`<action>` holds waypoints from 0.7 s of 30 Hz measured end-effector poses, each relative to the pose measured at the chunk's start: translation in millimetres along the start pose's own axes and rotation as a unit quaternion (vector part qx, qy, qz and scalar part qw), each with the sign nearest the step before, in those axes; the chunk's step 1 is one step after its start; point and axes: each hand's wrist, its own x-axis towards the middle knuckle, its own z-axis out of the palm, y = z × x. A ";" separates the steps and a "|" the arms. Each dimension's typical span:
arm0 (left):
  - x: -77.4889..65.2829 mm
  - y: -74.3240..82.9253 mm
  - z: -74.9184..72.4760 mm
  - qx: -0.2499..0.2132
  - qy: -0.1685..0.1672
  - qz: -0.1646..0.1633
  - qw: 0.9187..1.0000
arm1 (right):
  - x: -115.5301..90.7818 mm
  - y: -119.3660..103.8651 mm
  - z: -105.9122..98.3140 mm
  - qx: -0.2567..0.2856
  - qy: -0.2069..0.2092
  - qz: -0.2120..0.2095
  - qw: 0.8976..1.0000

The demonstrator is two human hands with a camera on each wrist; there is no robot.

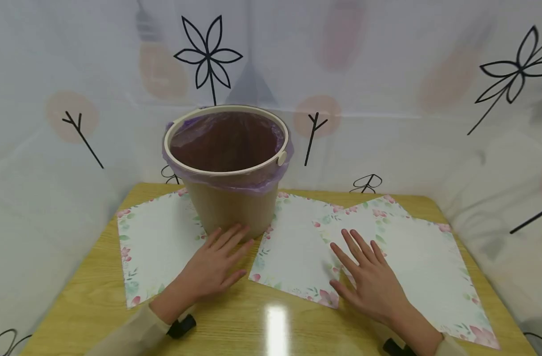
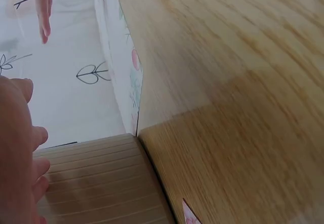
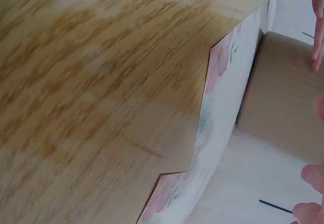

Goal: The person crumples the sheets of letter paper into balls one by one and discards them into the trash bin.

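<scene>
A beige trash bin point(image 1: 235, 207) stands upright at the back of the wooden table, lined with a thin purple plastic bag point(image 1: 253, 185) folded over its rim. My left hand point(image 1: 213, 269) is spread with straight fingers close in front of the bin's base; whether the fingertips touch it I cannot tell. The bin's ribbed side point(image 2: 101, 178) fills the lower part of the left wrist view. My right hand point(image 1: 370, 282), fingers spread and straight, hovers over or near the flower-bordered white sheets point(image 1: 422, 267) on the right, holding nothing. The bin's inside looks dark.
More flower-bordered paper lies on the table: a sheet point(image 1: 159, 247) to the left of the bin, another sheet point(image 1: 297, 252) to its right, overlapping those further right. Behind the table point(image 1: 235, 326) hangs a white patterned cloth point(image 1: 386, 99).
</scene>
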 end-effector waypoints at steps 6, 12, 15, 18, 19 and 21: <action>-2.5 -2.8 -1.2 -0.004 0.027 0.014 1.000 | 1.9 -1.6 3.7 0.015 0.019 0.006 1.000; -9.2 -10.8 -1.8 -0.033 0.073 0.026 0.996 | 3.2 -5.2 8.3 0.046 0.019 0.030 0.998; -15.0 -17.1 -2.2 -0.067 0.107 0.012 0.992 | 5.3 -7.8 10.8 0.051 0.005 0.041 0.998; -23.6 -24.9 -2.0 -0.102 0.136 -0.022 0.985 | 7.8 -10.6 14.7 0.071 -0.007 0.049 0.996; -26.9 -27.7 -1.3 -0.110 0.141 -0.038 0.983 | 8.6 -11.6 16.5 0.081 -0.010 0.051 0.995; -33.4 -34.0 0.4 -0.122 0.152 -0.078 0.978 | 10.0 -14.0 19.8 0.107 -0.016 0.062 0.992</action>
